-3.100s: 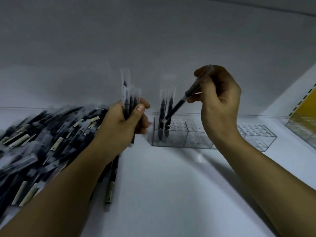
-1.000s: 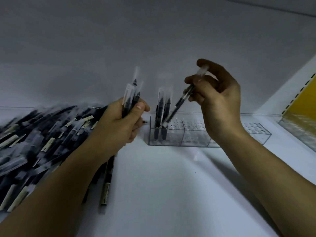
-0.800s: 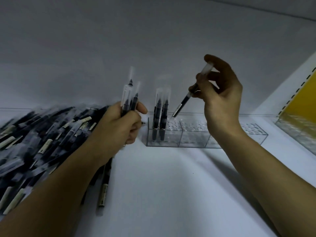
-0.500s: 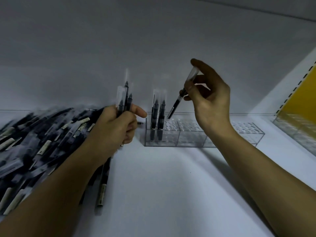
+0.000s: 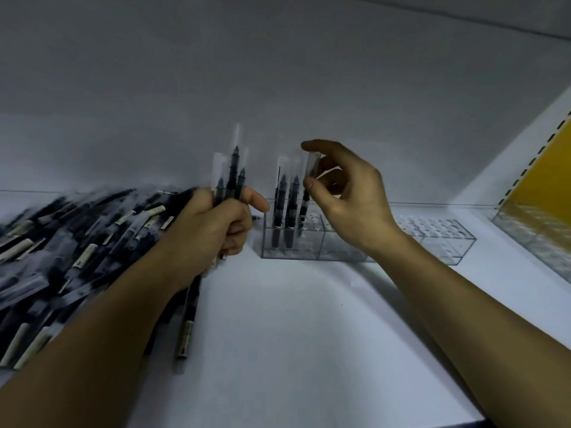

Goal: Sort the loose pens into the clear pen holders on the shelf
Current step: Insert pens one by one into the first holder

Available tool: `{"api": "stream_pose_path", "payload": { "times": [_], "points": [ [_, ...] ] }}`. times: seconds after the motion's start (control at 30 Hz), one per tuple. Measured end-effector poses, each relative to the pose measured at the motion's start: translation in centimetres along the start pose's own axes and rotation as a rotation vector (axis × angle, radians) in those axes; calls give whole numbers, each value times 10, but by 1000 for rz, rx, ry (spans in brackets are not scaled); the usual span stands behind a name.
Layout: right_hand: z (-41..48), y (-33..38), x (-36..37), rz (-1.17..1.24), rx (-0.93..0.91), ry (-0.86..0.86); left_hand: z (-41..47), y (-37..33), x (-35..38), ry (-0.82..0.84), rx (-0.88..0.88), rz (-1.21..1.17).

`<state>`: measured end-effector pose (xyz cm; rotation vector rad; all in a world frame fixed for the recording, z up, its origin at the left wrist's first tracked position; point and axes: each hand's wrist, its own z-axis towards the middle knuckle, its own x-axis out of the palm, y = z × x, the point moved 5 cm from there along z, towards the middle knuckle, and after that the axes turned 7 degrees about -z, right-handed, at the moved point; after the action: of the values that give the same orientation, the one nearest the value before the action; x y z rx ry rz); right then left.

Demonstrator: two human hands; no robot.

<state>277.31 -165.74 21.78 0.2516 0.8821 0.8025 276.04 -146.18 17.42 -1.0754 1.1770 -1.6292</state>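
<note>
Right fingers (image 5: 309, 182) pinching clear-capped pen (image 5: 305, 197), upright in perforated acrylic holder (image 5: 312, 253)

No text can be read – the pale labels (image 5: 87, 254) on the loose pens (image 5: 55, 273) are blurred

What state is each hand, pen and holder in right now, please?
left hand, grips a bundle of pens upright.
right hand, pinches one pen near its cap.
this pen, near upright, lower end in the pen holder.
pen holder, two pens standing at its left end.
loose pens, piled flat on the shelf.
</note>
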Motion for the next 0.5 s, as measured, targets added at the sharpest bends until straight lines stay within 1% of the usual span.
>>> {"api": "stream_pose_path", "payload": {
  "times": [0.07,0.13,0.2,0.27,0.33,0.4,0.43,0.5],
  "points": [
    [0,1,0,-56,-13,-18,-1,1,2,60,-2,-23],
    [-3,6,-6,-90,-43,-112,-2,1,4,119,-5,-38],
    [-7,17,-12,-103,-139,-241,-2,0,8,175,-11,-43],
    [-13,30,-13,-101,-257,-294,-2,2,11,220,-16,-49],
    [-17,39,-5,13,-304,-209,-2,3,13,253,-12,-67],
    [-19,42,5,170,-263,-67,-4,3,13,273,-3,-60],
    [-19,42,9,216,-235,-25,-5,4,12,270,-3,-44],
    [-18,39,12,304,-161,5,-5,5,11,240,-6,-20]
  ]
}}
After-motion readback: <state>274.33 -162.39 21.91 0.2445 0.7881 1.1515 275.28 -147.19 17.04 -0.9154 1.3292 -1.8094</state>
